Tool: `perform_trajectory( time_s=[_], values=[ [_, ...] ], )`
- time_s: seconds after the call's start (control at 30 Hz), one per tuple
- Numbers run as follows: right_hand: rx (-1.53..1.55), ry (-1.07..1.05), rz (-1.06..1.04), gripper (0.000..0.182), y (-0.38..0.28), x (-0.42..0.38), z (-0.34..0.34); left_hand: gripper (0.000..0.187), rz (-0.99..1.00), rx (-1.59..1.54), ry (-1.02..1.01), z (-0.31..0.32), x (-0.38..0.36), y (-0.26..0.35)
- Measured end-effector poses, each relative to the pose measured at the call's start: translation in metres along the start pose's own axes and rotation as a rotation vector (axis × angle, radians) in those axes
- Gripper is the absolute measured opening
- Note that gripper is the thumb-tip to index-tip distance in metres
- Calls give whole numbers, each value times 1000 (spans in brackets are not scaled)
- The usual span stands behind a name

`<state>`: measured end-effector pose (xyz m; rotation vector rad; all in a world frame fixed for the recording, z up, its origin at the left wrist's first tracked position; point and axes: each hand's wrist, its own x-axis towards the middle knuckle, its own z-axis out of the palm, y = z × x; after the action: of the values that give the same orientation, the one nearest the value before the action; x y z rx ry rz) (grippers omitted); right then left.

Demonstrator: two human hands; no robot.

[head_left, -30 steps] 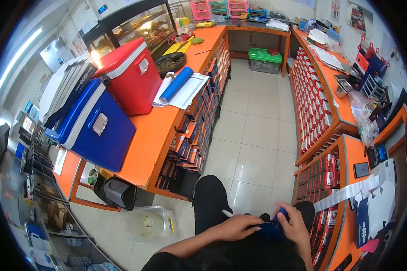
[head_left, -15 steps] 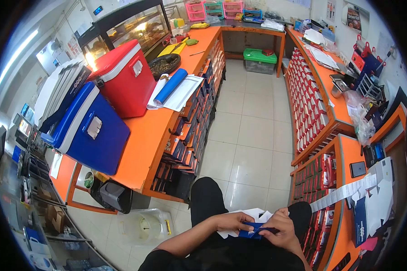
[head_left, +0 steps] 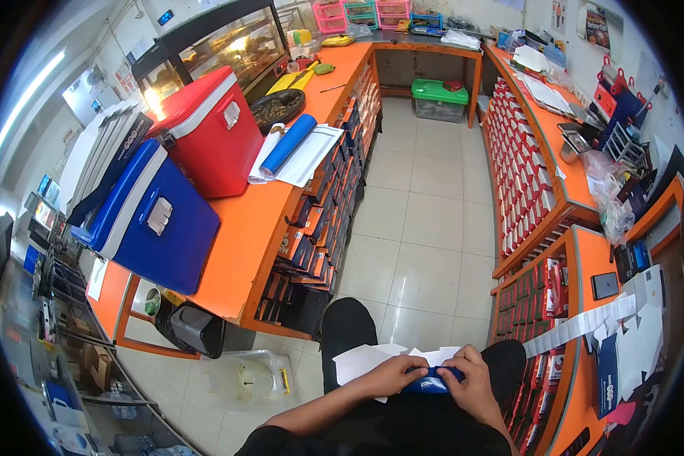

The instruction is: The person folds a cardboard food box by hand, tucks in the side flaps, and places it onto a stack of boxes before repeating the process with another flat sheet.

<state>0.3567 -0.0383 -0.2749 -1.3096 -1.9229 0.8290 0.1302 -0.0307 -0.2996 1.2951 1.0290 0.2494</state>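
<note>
A folding carton of thin card, blue with white lettering on the face toward me (head_left: 427, 384), lies across my lap. Its white inner flaps (head_left: 363, 360) stick out beyond my hands to the left and at the top. My left hand (head_left: 391, 375) pinches the upper left part of the blue panel between thumb and fingers. At the panel's right end, my right hand (head_left: 470, 378) grips the edge with its fingers bent. Part of the carton is hidden under both hands.
At my right stands an orange counter with a phone (head_left: 604, 286), a strip of printed paper (head_left: 581, 327) and a blue-and-white carton (head_left: 607, 372). A clear plastic bin (head_left: 249, 384) is on the floor to my left. Blue (head_left: 152, 220) and red (head_left: 213, 137) cooler boxes stand on the left counter.
The blue panel has been turned and bent, so it now looks rolled and shiny. The white flaps spread further left, and my right hand has opened out slightly along the edge.
</note>
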Motion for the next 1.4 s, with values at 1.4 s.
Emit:
perform_trajectory(
  time_s=[1.4],
  values=[
    [-262, 468, -452, 21, -16, 1, -2, 33, 811, -222, 412, 12, 21, -6]
  ],
)
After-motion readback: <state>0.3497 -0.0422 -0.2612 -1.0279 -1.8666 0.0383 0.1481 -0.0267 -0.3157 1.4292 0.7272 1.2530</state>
